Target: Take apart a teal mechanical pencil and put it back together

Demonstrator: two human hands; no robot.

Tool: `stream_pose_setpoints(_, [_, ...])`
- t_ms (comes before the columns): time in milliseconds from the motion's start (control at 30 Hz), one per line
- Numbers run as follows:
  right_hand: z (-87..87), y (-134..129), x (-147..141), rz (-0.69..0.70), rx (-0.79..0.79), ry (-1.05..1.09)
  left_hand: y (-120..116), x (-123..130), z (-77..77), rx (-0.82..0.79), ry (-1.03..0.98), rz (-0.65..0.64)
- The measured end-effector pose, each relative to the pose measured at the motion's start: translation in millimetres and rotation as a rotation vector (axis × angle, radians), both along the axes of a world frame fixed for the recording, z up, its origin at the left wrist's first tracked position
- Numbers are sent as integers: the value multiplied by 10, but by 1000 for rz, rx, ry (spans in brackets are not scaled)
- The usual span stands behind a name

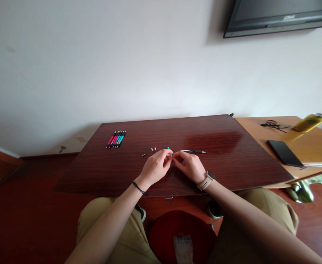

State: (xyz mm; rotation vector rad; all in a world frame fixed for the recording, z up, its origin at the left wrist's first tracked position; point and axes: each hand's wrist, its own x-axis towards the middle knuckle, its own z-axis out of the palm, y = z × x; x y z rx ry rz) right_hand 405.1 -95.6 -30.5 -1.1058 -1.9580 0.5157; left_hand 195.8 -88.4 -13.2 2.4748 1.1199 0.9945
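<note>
Both hands meet over the middle of the dark wooden table (130, 172). My left hand (156, 163) is closed, its fingertips pinching a small teal pen barrel (168, 148) that sticks up past them. From the other side, my right hand (189, 165) pinches at the lower end of the same barrel; the fingers hide most of it. Just beyond the right hand lies a slim pen part (197, 151), black with a thin pale end. Left of my hands are two tiny white pieces (153, 149) and a small dark piece with a light end (143, 155).
Several pens (116, 139) with pink and blue grips lie side by side at the table's left. On the lighter table at right are a black tablet-like object (285, 153), a dark cable (272, 124) and a yellow can (309, 123). A red stool (161, 231) stands below.
</note>
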Motion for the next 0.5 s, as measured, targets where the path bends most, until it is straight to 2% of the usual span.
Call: stream_pose_setpoints(500, [-4,-5,-18,-48,19,-96,0,21,-20,-5,-11,-3])
